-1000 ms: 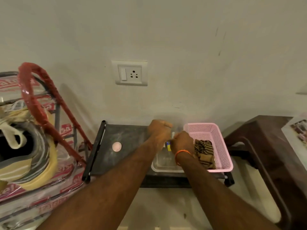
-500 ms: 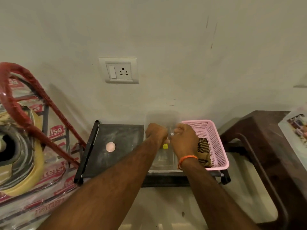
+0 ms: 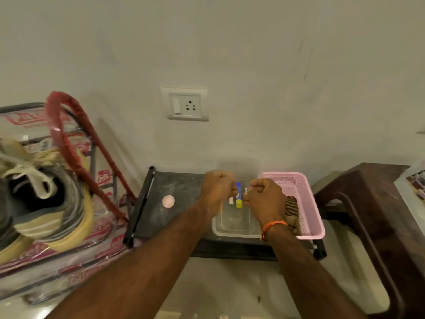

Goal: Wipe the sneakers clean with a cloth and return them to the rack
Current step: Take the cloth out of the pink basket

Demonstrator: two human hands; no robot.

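Observation:
A grey sneaker (image 3: 46, 203) with white laces and a beige sole sits at the left on a rack (image 3: 76, 143) wrapped in printed plastic. A brown striped cloth (image 3: 292, 209) lies in the pink basket (image 3: 308, 203). My left hand (image 3: 217, 188) and my right hand (image 3: 264, 199) are both curled over a clear plastic container (image 3: 230, 230) on the low black table (image 3: 174, 187). They seem to grip the near corners of its clear lid (image 3: 239, 168), which tilts up toward the wall. A blue and yellow tube (image 3: 238, 198) shows between the hands.
A small pink disc (image 3: 168, 201) lies on the black table's left half. A dark brown plastic stool (image 3: 368, 203) stands at the right, with a printed sheet (image 3: 414, 192) on it. A wall socket (image 3: 185, 107) is above the table. Pale floor lies below.
My hands have drawn slightly apart over the container, the clear lid has come up behind them, and the blue and yellow tube now shows more fully.

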